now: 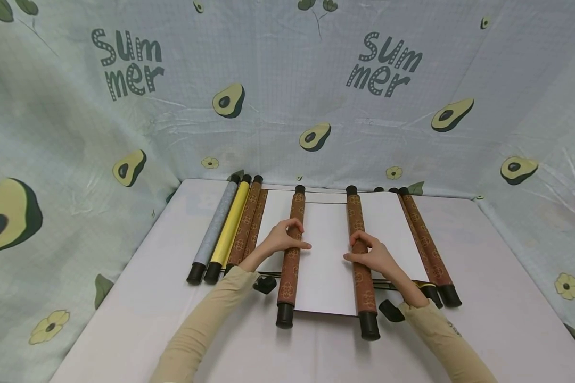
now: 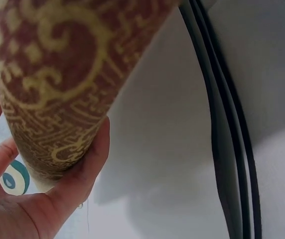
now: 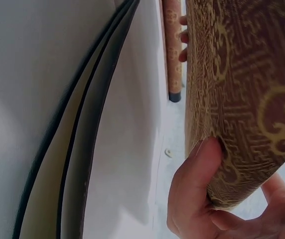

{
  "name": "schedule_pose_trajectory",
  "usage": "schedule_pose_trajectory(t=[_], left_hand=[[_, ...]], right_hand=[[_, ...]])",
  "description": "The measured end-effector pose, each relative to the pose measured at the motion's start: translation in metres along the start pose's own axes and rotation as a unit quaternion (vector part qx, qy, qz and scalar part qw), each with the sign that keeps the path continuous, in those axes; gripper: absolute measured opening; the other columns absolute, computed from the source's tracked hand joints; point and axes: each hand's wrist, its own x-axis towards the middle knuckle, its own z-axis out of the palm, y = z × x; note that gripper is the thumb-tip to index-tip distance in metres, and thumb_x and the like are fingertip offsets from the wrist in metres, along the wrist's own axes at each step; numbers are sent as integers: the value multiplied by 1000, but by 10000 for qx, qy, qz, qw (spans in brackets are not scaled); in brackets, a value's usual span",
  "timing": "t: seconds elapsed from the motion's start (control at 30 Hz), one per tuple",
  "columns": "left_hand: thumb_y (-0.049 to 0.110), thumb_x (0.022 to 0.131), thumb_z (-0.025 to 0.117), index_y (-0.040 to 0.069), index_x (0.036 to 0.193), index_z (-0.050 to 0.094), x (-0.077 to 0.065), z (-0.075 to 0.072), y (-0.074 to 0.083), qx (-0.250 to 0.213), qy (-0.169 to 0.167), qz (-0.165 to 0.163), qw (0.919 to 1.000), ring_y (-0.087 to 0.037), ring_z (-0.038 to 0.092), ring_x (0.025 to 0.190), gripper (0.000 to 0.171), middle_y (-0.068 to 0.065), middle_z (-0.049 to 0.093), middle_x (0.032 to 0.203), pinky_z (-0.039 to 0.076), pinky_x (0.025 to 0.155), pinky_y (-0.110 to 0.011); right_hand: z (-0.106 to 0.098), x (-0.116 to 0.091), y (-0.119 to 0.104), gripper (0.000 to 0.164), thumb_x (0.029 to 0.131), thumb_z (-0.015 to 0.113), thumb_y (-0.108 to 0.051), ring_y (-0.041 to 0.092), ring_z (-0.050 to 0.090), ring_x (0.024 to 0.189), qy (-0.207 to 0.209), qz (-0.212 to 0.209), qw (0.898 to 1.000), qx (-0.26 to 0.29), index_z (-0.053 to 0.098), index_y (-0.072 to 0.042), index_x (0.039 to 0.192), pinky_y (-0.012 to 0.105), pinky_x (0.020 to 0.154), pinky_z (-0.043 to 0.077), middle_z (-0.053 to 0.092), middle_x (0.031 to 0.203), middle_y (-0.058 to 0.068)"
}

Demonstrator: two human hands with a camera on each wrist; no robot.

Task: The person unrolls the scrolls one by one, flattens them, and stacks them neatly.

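A scroll lies partly unrolled, its white sheet point(image 1: 326, 260) stretched between two brown patterned rolls with black end knobs. My left hand point(image 1: 287, 239) grips the left roll point(image 1: 289, 276) near its middle, thumb on the inner side. On the other side, my right hand point(image 1: 371, 255) holds the right roll point(image 1: 364, 287) in the same way. Close up in the left wrist view, thumb and fingers curve round the gold-patterned brown roll point(image 2: 53, 74). The right wrist view has the thumb pressed against its brown roll point(image 3: 247, 89), the fingers partly hidden behind it.
Left of the sheet lie a grey roll point(image 1: 215, 229), a yellow roll point(image 1: 230, 229) and brown rolls point(image 1: 243, 234). More brown rolls point(image 1: 424, 239) lie on the right. Layered sheet edges point(image 2: 227, 124) show beneath. Black pieces point(image 1: 265, 284) sit near both forearms. A printed cloth point(image 1: 278, 69) hangs behind the table.
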Motion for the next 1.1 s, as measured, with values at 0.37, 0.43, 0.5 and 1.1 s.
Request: schedule_pose_trajectory(t=[0.37,0.43,0.5,1.1], left_hand=[[7,63,77,6,91,52,1,-5,-2,-12,28,72,10000,-18,42,78,37,-10,51,97,36,60,-24],[5,64,76,4,93,53,1,-6,-1,-60,-8,22,10000,-17,43,75,37,-11,50,98,36,57,-24],[4,65,74,3,96,53,1,-8,-1,-89,-45,-35,9999,-17,44,76,37,-12,51,102,37,55,-24],[5,71,64,0,102,57,-5,-14,8,-309,-297,-430,9982,-14,47,66,32,-16,52,103,39,47,-23]], right_hand=[[-10,-14,-21,29,75,65,-3,21,43,72,-78,10,9996,281,46,1,96,30,57,37,47,91,17],[-12,-13,-17,30,75,65,-4,21,44,72,-90,106,9995,292,46,-1,97,29,57,38,47,93,18],[-14,-10,-8,31,75,66,-7,21,44,71,-100,234,9992,314,46,-4,98,29,53,39,47,93,17],[-24,-9,8,27,76,60,-5,24,43,75,27,210,9993,307,51,-3,101,31,55,37,49,109,19]])
